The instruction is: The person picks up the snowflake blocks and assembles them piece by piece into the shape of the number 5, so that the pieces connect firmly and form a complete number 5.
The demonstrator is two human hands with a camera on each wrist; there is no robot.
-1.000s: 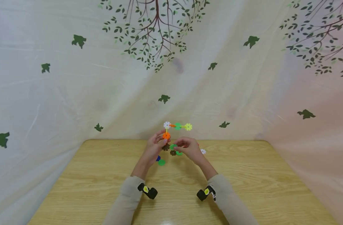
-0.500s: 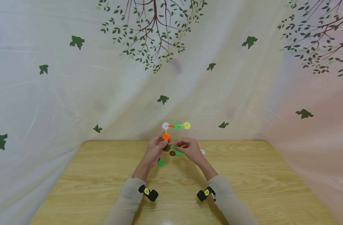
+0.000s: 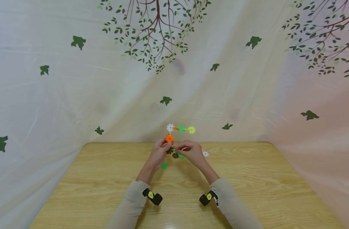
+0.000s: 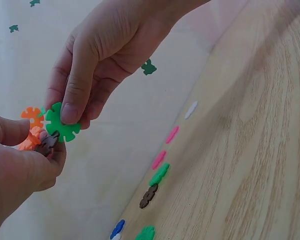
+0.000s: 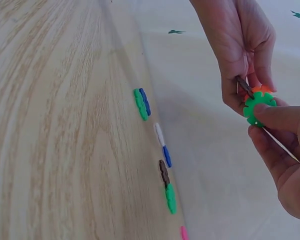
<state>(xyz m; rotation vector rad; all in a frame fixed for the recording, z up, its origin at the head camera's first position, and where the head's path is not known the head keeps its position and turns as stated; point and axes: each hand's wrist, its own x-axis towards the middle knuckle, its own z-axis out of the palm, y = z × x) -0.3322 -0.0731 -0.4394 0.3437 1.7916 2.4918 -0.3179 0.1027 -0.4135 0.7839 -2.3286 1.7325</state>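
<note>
My left hand [image 3: 158, 153] holds a chain of notched snowflake discs by its lower end, near the orange disc [image 3: 169, 138]. Above that rise a white disc [image 3: 170, 127], then a green and a yellow disc [image 3: 191, 129] out to the right. In the left wrist view a brown disc [image 4: 47, 144] sticks out from the left fingers. Thumb and fingers of my right hand [image 3: 191, 152] pinch a green snowflake disc [image 4: 60, 122] against the brown one. Whether their slots are joined cannot be told. Fingers hide part of the chain.
Loose discs lie on the wooden table [image 3: 234, 190] beneath the hands: a green one [image 3: 164, 165], a brown one [image 3: 175, 155], a white one [image 3: 205, 154], pink ones [image 4: 172, 134] and a blue one [image 4: 117, 229]. A patterned curtain [image 3: 128, 95] hangs behind the table.
My right hand has shifted slightly left, closer to the left hand. Its green disc has turned from face-on to nearly edge-on in the head view. The left hand keeps its hold on the chain.
</note>
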